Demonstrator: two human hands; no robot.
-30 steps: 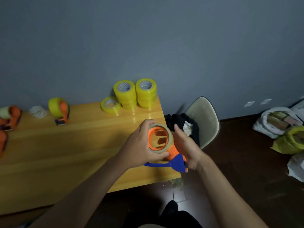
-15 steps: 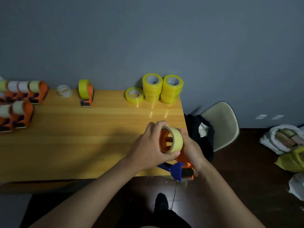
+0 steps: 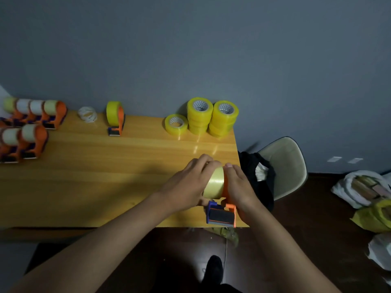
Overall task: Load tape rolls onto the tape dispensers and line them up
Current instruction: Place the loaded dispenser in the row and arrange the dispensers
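eight tape dispensers (image 3: 116, 120), seven spare tape rolls (image 3: 176, 124)

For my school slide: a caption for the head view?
Both hands press a tape roll onto an orange dispenser.

Dispenser (image 3: 222, 214) body mostly hidden behind both hands (image 3: 186, 187) (image 3: 239, 187); only roll (image 3: 214, 183) face and blue/orange front show. Far-left dispenser rows (image 3: 25, 132) cut off by left edge, count unclear. Bags (image 3: 368, 199) at right edge cropped, contents unreadable. White loops (image 3: 87, 113) upper left too small to identify.
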